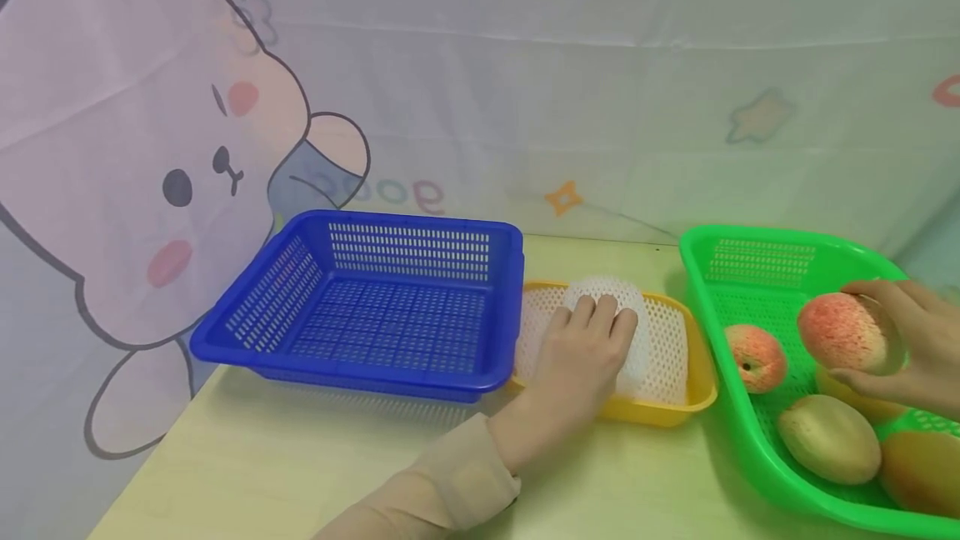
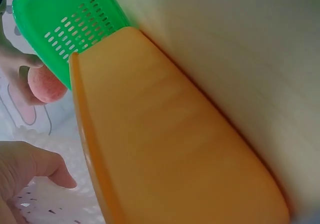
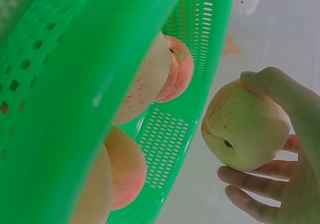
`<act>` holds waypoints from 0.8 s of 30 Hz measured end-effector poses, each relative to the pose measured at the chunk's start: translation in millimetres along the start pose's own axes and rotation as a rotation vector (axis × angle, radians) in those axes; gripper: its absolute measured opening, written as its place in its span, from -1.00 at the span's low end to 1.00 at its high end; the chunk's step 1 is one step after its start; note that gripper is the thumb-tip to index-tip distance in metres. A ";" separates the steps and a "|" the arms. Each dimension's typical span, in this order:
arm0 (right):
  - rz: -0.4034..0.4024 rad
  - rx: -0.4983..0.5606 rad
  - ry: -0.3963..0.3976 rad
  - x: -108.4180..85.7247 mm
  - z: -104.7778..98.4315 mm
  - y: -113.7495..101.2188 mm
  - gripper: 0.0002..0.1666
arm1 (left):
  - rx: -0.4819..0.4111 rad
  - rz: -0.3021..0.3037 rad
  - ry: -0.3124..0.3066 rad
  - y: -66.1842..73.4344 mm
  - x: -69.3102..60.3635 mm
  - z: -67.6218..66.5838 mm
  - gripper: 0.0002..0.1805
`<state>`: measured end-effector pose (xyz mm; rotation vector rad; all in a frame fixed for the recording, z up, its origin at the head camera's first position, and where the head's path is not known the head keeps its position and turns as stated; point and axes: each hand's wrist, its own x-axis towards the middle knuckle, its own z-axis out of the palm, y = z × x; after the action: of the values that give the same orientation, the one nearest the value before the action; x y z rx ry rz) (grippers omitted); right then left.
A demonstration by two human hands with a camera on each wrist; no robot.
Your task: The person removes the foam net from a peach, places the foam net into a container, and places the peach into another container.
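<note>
My left hand [image 1: 585, 357] grips a white foam net [image 1: 609, 286] in the yellow basket [image 1: 656, 413], its fingers bent over the top. More white foam netting [image 1: 666, 348] lies around it there. My right hand [image 1: 918, 348] holds a red and yellow peach [image 1: 842, 332] above the green basket [image 1: 757, 461]. In the right wrist view the peach [image 3: 245, 126] sits between thumb and fingers, its dark stem hollow showing. Below it in the green basket lie another peach [image 1: 757, 359], a pale yellowish fruit [image 1: 828, 438] and an orange-tinged fruit [image 1: 922, 469].
A blue slotted basket [image 1: 390, 323] stands at the left, against the yellow basket's left end. The green basket adjoins the yellow one on the right. All stand on a pale wooden table [image 1: 247, 457], with a printed cloth [image 1: 525, 107] hanging behind.
</note>
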<state>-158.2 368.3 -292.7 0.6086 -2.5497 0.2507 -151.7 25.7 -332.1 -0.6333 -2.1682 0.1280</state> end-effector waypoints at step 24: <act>0.103 -0.119 -0.447 37.2 14.5 18.8 0.04 | 0.117 -0.054 -0.110 7.3 6.7 24.8 -0.78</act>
<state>-202.1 366.9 -287.3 0.5352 -3.0038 -0.0077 -171.2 38.4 -345.3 -0.5107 -2.2626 0.2636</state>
